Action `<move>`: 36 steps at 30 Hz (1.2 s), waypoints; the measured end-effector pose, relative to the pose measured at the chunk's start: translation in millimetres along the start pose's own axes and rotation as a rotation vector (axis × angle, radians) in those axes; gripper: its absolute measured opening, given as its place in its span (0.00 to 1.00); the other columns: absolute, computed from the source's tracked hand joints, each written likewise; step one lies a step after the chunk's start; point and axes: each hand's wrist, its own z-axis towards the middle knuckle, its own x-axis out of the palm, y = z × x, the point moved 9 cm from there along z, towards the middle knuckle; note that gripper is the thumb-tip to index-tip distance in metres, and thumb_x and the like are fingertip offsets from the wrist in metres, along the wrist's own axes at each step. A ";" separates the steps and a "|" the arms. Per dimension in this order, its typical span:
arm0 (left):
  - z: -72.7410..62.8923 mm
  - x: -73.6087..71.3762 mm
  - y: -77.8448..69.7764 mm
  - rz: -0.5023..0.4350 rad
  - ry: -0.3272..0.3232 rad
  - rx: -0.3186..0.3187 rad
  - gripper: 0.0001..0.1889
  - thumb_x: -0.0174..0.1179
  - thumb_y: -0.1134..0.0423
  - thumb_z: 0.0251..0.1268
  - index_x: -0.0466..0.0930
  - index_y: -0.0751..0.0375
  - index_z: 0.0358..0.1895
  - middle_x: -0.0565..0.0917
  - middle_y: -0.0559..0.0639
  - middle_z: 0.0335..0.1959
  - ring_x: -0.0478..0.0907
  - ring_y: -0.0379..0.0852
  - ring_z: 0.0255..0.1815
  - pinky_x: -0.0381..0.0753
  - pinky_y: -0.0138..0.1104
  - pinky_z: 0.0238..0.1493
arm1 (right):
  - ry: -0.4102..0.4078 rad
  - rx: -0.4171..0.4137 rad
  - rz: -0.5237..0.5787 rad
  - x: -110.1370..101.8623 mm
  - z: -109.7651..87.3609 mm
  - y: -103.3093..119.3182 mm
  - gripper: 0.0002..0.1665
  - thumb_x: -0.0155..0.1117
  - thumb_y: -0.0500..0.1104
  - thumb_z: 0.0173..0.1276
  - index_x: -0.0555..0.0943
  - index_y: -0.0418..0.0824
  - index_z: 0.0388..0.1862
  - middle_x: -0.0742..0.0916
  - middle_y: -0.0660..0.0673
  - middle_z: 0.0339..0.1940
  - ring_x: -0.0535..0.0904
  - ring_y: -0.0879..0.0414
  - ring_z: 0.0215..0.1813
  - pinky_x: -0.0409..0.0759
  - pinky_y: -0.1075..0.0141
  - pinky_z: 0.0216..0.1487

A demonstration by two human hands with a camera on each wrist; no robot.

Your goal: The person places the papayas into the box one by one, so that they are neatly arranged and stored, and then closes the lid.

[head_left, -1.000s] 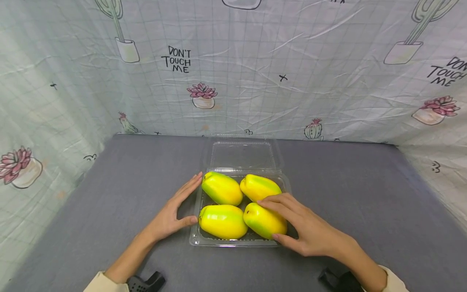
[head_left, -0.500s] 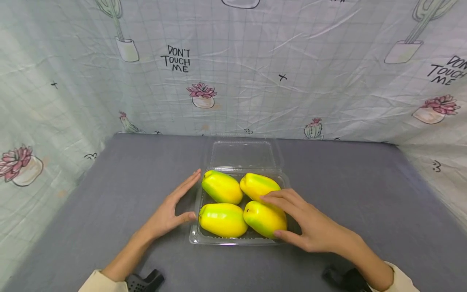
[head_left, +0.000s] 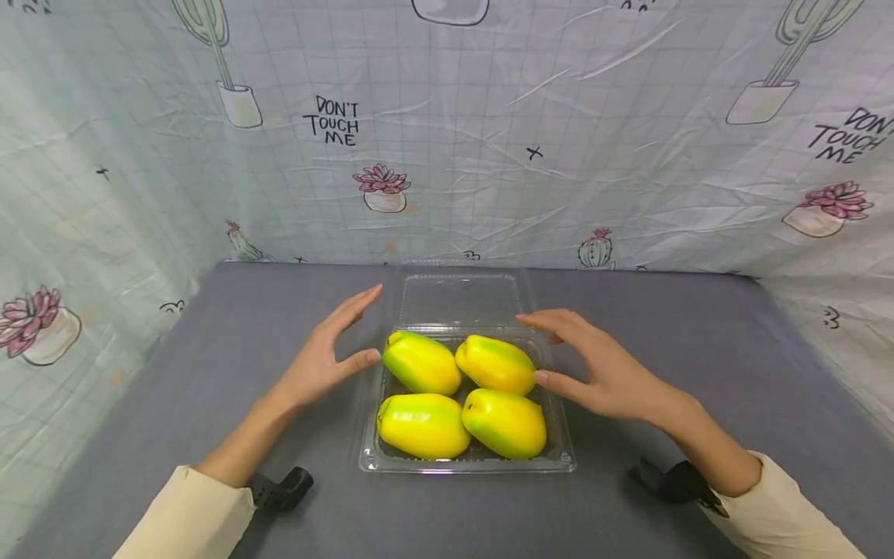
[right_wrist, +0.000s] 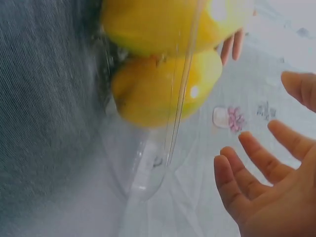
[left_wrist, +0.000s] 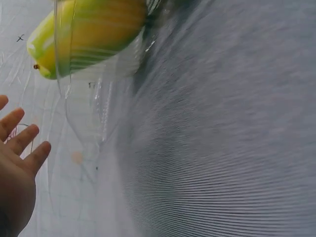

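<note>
Several yellow-green fruits, like small papayas or mangoes, lie in a clear plastic clamshell box (head_left: 489, 466), two at the back and two in front. Its see-through lid (head_left: 461, 299) is folded back toward the curtain. My left hand (head_left: 324, 357) hovers at the box's left side, fingers extended, thumb close to the back-left fruit (head_left: 422, 363). On the right, my right hand (head_left: 604, 369) is spread with nothing in it, thumb tip by the back-right fruit (head_left: 496, 365); contact there is hard to tell. The front-left fruit (head_left: 424, 425) and front-right fruit (head_left: 504, 424) sit apart from both hands.
A grey cloth-covered table (head_left: 279, 497) bears the box. Behind and at both sides hangs a pale curtain (head_left: 461, 101) with cactus prints. Black wrist devices (head_left: 282, 489) are strapped at both cuffs.
My right hand has left the front-right fruit and moved back and up toward the box's far right corner. My left hand has also moved farther back. The fruits stay in place.
</note>
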 end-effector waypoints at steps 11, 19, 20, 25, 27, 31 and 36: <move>29.9 -9.8 31.9 0.024 -0.117 -0.279 0.34 0.54 0.47 0.70 0.55 0.53 0.74 0.63 0.51 0.72 0.59 0.52 0.71 0.61 0.50 0.66 | -0.077 0.271 0.164 -10.2 16.3 -52.6 0.34 0.59 0.46 0.71 0.62 0.46 0.73 0.71 0.43 0.67 0.69 0.46 0.64 0.70 0.50 0.60; 41.9 -5.2 46.1 -0.058 -0.134 -0.401 0.35 0.51 0.45 0.71 0.55 0.59 0.74 0.64 0.56 0.71 0.60 0.56 0.70 0.62 0.53 0.65 | -0.050 0.483 0.254 -6.8 21.8 -95.7 0.38 0.55 0.55 0.72 0.58 0.42 0.75 0.65 0.40 0.72 0.62 0.41 0.69 0.63 0.44 0.64; 43.6 -4.1 47.0 -0.071 -0.134 -0.410 0.35 0.51 0.46 0.71 0.55 0.60 0.74 0.64 0.56 0.70 0.60 0.56 0.70 0.63 0.53 0.65 | -0.050 0.506 0.260 -7.2 21.3 -99.8 0.38 0.55 0.55 0.72 0.57 0.43 0.75 0.65 0.39 0.72 0.62 0.41 0.70 0.63 0.44 0.64; 50.3 -0.2 54.2 -0.150 -0.158 -0.450 0.33 0.52 0.48 0.71 0.58 0.60 0.73 0.66 0.57 0.69 0.65 0.55 0.67 0.69 0.47 0.61 | -0.045 0.589 0.285 -6.4 21.0 -115.0 0.40 0.54 0.54 0.73 0.54 0.41 0.76 0.64 0.35 0.72 0.61 0.39 0.70 0.65 0.43 0.63; 52.9 1.7 58.2 -0.182 -0.172 -0.459 0.33 0.52 0.48 0.72 0.58 0.61 0.72 0.65 0.58 0.69 0.67 0.55 0.66 0.71 0.46 0.60 | -0.035 0.609 0.299 -3.7 21.7 -119.3 0.41 0.53 0.54 0.74 0.52 0.39 0.76 0.63 0.33 0.72 0.62 0.37 0.68 0.65 0.43 0.63; 57.3 7.2 65.9 -0.233 -0.170 -0.488 0.33 0.52 0.49 0.72 0.58 0.64 0.72 0.64 0.59 0.70 0.66 0.56 0.66 0.71 0.46 0.60 | -0.028 0.647 0.345 3.9 23.8 -127.5 0.43 0.52 0.56 0.74 0.50 0.36 0.76 0.62 0.32 0.73 0.65 0.36 0.67 0.66 0.45 0.63; 62.8 15.3 72.0 -0.271 -0.120 -0.561 0.33 0.51 0.48 0.72 0.58 0.64 0.72 0.64 0.59 0.70 0.65 0.56 0.67 0.72 0.45 0.60 | -0.025 0.695 0.391 13.8 26.8 -136.3 0.43 0.51 0.56 0.74 0.50 0.34 0.76 0.59 0.34 0.75 0.64 0.37 0.68 0.67 0.48 0.64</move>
